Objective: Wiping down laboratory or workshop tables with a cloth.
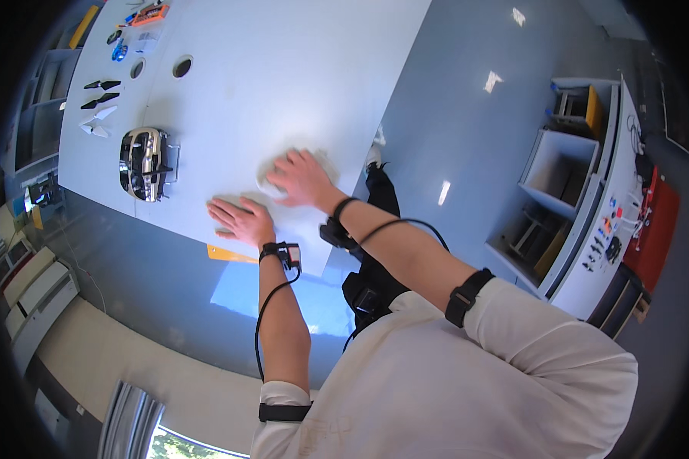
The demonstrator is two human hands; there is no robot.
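Observation:
My right hand [300,178] presses down on a crumpled white cloth [267,177] on the white tabletop [298,69]. The cloth shows on both sides of the fingers, and its middle is hidden under the palm. Palm down and holding nothing, my left hand [241,221] rests near the table's edge, to the left of the cloth. Both wrists wear black straps with small devices and cables. Farther left on the tabletop stands a silver-and-black device [143,164], which looks like a drone body.
Black propellers [100,100] and white propellers [99,115] lie beyond the device. Farther off are two round table holes [182,66], blue items [119,51] and an orange bit case [150,15]. A second workbench [585,258] with open compartments stands across the floor on the right.

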